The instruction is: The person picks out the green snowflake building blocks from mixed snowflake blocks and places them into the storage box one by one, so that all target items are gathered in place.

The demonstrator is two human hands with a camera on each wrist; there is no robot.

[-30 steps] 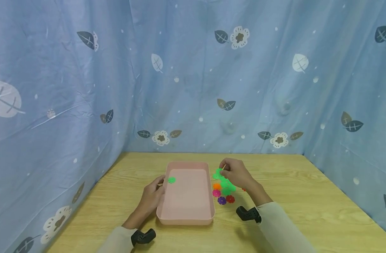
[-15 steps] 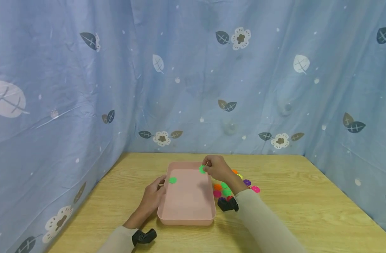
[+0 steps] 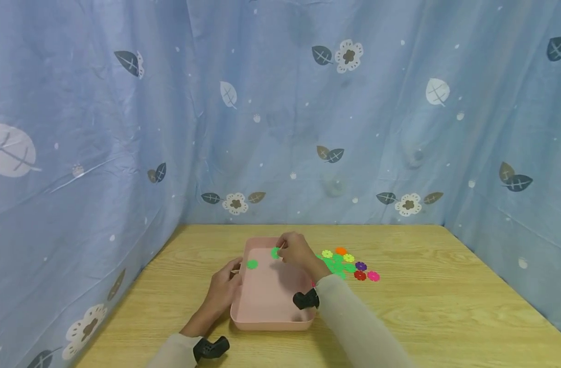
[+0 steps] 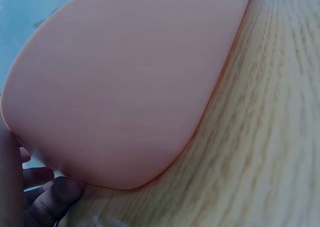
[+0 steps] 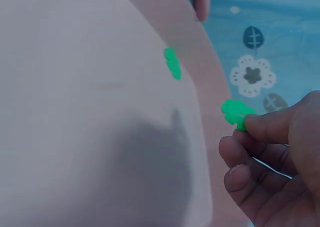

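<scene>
The pink rectangular tray (image 3: pixel 273 326) lies on the table. My right hand (image 3: pixel 299 253) is above its far part and pinches a green flower-shaped plastic disc (image 5: pixel 235 112) between thumb and index finger. Another green flower-shaped disc (image 3: pixel 252 264) lies inside the tray near its left wall. At the tray's left side, my left hand (image 3: pixel 223 289) holds the outer wall, its fingers curled at the edge. In the left wrist view, fingertips (image 4: pixel 67 189) sit low against the pink wall. The right wrist view shows the right hand's shadow on the tray floor.
To the tray's right lies a loose group of flower discs: several green ones (image 3: pixel 337 267), yellow ones (image 3: pixel 348 258), an orange one (image 3: pixel 341 251), a purple one (image 3: pixel 360 266), a red one (image 3: pixel 360 275) and a pink one (image 3: pixel 373 276). A blue patterned curtain (image 3: pixel 280 112) surrounds the table.
My right hand has lifted a green disc from the group and carried it left, over the tray's right wall to above its inside. The left hand has stayed at the tray's left side.
</scene>
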